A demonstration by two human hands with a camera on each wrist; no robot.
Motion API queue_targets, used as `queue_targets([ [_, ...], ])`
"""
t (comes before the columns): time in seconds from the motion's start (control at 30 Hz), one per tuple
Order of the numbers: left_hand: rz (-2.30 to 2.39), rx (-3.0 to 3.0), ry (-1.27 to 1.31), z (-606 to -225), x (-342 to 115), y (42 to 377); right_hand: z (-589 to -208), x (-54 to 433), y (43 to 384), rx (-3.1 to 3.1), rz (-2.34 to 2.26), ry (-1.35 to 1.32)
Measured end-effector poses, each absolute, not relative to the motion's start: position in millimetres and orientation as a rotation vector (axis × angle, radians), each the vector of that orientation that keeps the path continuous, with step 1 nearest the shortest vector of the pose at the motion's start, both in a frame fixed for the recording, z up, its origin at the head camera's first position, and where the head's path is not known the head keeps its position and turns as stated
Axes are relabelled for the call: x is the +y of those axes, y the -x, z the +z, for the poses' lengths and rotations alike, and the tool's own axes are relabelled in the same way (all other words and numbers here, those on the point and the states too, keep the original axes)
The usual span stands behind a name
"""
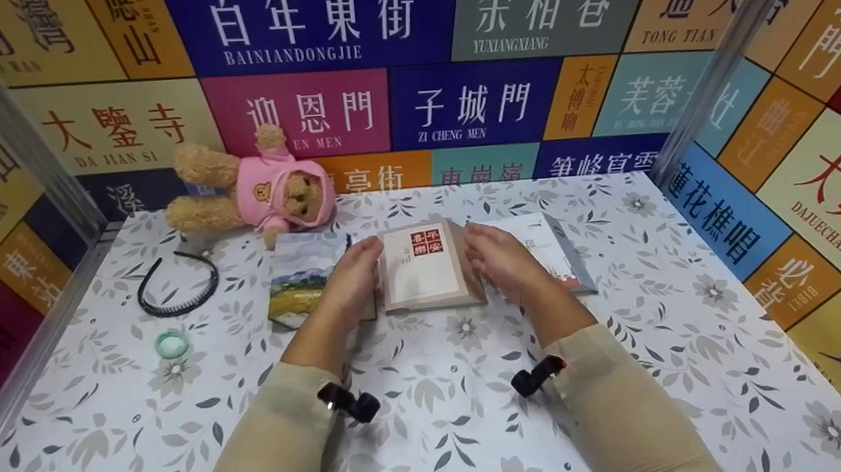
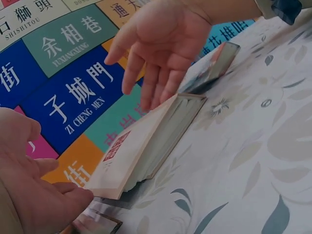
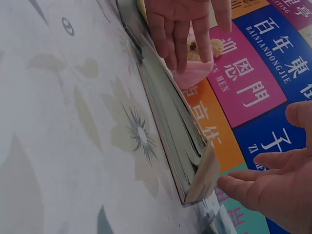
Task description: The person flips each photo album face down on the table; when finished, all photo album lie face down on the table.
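Observation:
A cream-covered book (image 1: 412, 278) with red square characters lies on the table, its page edges (image 3: 175, 122) facing the wearer in the right wrist view. My left hand (image 1: 354, 277) is held at its left side with relaxed fingers, above a book with a landscape painting on its cover (image 1: 300, 275). On the opposite side, my right hand (image 1: 501, 260) has its fingers loosely extended, over part of a white book (image 1: 553, 252). Neither hand grips anything. Whether the fingertips touch the cream book, I cannot tell for certain.
At the left lie a black toothed headband (image 1: 178, 285) and a mint-green ring-shaped item (image 1: 171, 344). A teddy bear in a pink hoodie (image 1: 266, 180) rests on its side at the back. Colourful printed panels (image 1: 313, 19) surround the floral-covered table (image 1: 434, 415).

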State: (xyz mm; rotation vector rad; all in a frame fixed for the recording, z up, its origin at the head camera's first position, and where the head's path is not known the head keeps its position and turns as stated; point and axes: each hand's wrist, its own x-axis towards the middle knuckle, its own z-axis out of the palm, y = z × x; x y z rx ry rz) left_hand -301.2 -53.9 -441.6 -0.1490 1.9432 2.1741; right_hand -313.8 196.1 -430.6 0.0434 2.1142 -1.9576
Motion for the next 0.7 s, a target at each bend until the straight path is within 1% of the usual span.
queue_targets([
  [0.2, 2.219, 2.013, 0.216, -434.1, -68.0, 304.8, -429.1, 173.1, 314.4, 2.058, -2.177, -0.033],
  [0.33, 2.226, 2.043, 0.260, -430.2, -85.8, 306.8, -432.6, 150.1, 317.0, 1.996, -2.263, -0.043],
  [0.53, 2.220, 2.100, 0.307, -428.5, -119.8, 305.9, -439.9, 113.7, 320.8, 1.982, -2.224, -0.009],
  [0.7, 2.276, 2.116, 0.318, -428.7, -150.4, 298.3, -446.8, 83.5, 320.3, 1.946, -2.203, 0.034],
])
